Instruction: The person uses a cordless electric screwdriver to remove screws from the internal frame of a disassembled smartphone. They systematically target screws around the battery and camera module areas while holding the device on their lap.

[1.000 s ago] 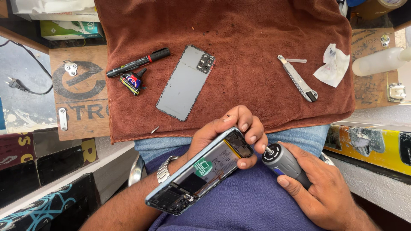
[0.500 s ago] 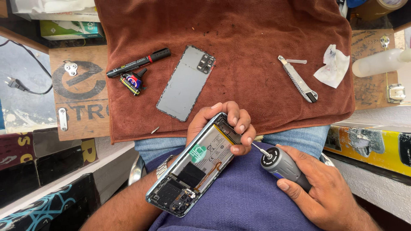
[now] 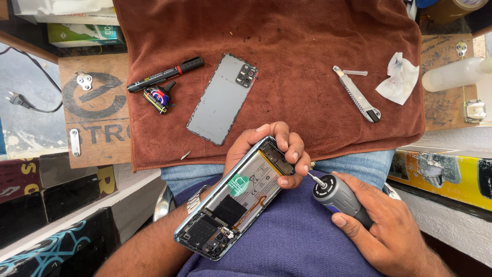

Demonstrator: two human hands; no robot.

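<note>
Over one second, the left hand (image 3: 266,154) turns the opened phone (image 3: 236,197) from a flatter, more edge-on tilt to face the camera, so its battery and circuit boards show more fully; the thumb now lies across the battery near the phone's far end. The right hand (image 3: 382,225) draws the screwdriver (image 3: 338,197) slightly away to the right: its tip, which sat against the phone's far corner, now sits just beside the left fingertips (image 3: 294,154).
</note>
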